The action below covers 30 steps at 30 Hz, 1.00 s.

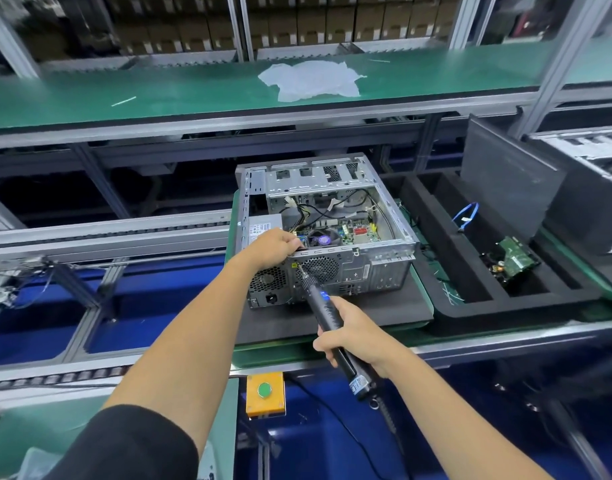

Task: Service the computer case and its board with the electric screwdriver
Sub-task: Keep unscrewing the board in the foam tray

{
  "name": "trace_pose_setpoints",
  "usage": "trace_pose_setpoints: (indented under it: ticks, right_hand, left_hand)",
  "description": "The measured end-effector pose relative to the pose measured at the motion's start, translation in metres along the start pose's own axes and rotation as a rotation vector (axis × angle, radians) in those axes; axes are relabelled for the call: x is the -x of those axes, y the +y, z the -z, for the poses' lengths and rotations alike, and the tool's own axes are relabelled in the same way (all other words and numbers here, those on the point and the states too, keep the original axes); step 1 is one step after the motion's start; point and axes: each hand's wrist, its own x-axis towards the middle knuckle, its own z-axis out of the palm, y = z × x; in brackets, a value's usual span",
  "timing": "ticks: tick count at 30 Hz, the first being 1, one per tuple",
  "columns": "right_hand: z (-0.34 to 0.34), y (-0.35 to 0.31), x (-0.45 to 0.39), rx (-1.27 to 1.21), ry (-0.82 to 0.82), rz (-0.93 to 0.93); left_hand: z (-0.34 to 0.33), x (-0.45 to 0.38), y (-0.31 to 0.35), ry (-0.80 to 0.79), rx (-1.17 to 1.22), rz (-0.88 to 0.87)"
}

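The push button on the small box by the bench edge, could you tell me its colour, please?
Green, set in an orange-yellow box; head view.

bright even light | edges bowed | far shelves blurred

Both forearms are bare from elbow to wrist. The left hand [275,245] and right hand [351,332] wear no gloves, rings or watch. A black sleeve [124,445] covers the left upper arm, ending in a loose hem above the elbow.

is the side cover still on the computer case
No, the computer case lies open on top, its board and cables exposed.
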Motion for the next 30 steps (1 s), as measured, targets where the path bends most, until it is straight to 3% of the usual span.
trace_pose_setpoints:
  ticks: [30]
  right_hand:
    - [-0.024,0.001,-0.004,-0.064,0.065,0.012]
  left_hand:
    - [-0.001,0.001,-0.003,0.010,0.034,-0.023]
